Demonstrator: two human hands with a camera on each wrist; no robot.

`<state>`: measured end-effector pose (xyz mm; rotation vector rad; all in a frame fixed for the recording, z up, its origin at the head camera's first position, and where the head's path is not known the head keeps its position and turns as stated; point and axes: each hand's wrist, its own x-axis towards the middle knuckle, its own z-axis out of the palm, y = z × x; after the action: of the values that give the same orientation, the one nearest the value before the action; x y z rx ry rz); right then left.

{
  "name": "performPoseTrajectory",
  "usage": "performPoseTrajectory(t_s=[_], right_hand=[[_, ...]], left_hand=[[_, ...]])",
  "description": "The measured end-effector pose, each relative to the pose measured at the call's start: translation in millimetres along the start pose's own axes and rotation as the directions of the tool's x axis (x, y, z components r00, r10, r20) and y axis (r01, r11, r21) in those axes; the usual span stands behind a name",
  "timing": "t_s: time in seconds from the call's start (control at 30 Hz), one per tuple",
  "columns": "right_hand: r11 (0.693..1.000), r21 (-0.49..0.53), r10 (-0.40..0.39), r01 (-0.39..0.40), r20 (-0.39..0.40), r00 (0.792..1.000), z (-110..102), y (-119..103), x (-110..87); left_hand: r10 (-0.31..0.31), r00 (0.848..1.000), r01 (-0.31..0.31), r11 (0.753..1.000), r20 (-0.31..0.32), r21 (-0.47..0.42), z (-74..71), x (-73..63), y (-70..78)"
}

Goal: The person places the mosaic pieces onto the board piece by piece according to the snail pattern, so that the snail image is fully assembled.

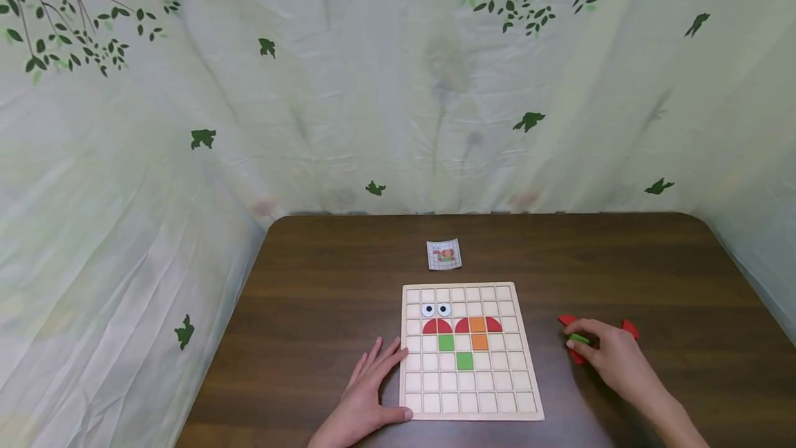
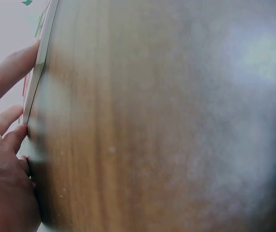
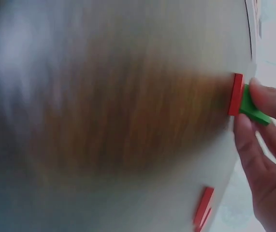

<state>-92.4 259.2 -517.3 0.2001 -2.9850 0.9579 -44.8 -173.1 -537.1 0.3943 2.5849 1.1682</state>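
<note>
My left hand [image 1: 365, 398] rests at the left edge of a pale wooden grid board [image 1: 488, 403], fingers extended, with thumb and fingertips on its rim. On the board are two googly-eye pieces [image 1: 436, 310], several red quarter-round tiles [image 1: 437, 327], two orange square tiles [image 1: 479, 333] and two green square tiles [image 1: 446, 343]. Right of the board, my right hand [image 1: 616, 361] pinches a green tile [image 3: 254, 113] between thumb and fingers. The green tile is tilted close beside a red piece [image 3: 236, 94]. Other red pieces [image 1: 631, 328] lie around this hand, partly hidden by it.
A small printed card [image 1: 444, 254] with a coloured grid picture lies on the dark wooden table [image 1: 336, 282] behind the board. A pale curtain [image 1: 398, 88] with leaf prints hangs behind the table's far edge.
</note>
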Motion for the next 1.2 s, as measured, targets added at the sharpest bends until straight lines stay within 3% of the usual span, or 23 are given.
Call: performPoseTrajectory(t_s=[0.23,0.33,0.57,0.87,1.03,1.2], right_hand=[[0.998,0.05,-0.04,0.049,-0.158,0.987,9,-20,-2.1],[0.991,0.118,-0.047,0.066,-0.16,0.986,16,-31,-2.7],[0.957,0.253,-0.134,0.142,-0.048,0.99,31,-57,2.1],[0.947,0.308,-0.143,0.096,0.132,0.981,50,-86,10.8],[0.944,0.303,-0.191,0.13,0.18,0.965,64,-93,9.2],[0.932,0.312,-0.248,0.185,0.173,0.953,73,-92,9.4]], left_hand=[[-0.001,1.0,0.001,1.0,0.006,0.002,-1.1,0.9,-2.0],[0.004,1.0,-0.004,1.0,0.003,0.006,-1.2,0.9,-2.9],[0.016,1.0,-0.016,1.0,-0.007,0.004,-1.4,0.4,-2.1],[0.015,1.0,-0.015,1.0,0.0,0.002,-1.9,0.0,-0.8],[0.015,1.0,-0.015,1.0,0.0,0.002,-1.3,-0.6,-0.5],[-0.003,1.0,0.003,1.0,0.01,0.001,0.0,2.0,-0.1]])
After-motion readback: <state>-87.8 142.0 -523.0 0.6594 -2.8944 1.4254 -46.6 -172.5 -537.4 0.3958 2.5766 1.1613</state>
